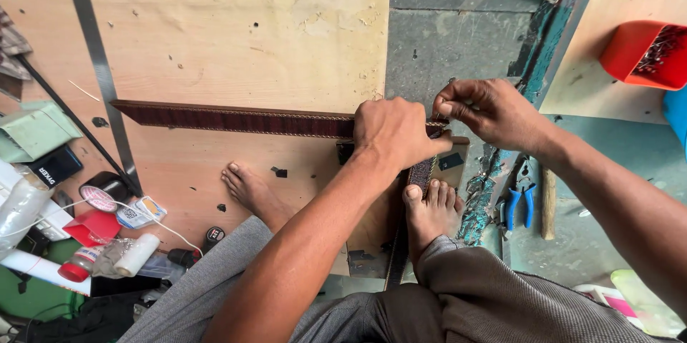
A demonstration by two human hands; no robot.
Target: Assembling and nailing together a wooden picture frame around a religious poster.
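Two bare hands meet at the right end of the dark red moulding strip (pixel 229 119), which lies flat across the plywood board (pixel 236 35) and runs from far left to the middle. Our left hand (pixel 395 132) presses down on that end, fingers curled shut over it. Just to the right, our right hand (pixel 486 108) pinches something small at the corner joint, perhaps a pin; we cannot tell. Steady downward pressure keeps the mitre aligned. Blue-handled pliers (pixel 519 203) lie near right on the floor.

a floor workshop: plywood boards (pixel 236 35), blue-handled pliers (pixel 520 203), red bin of nails (pixel 644 53).
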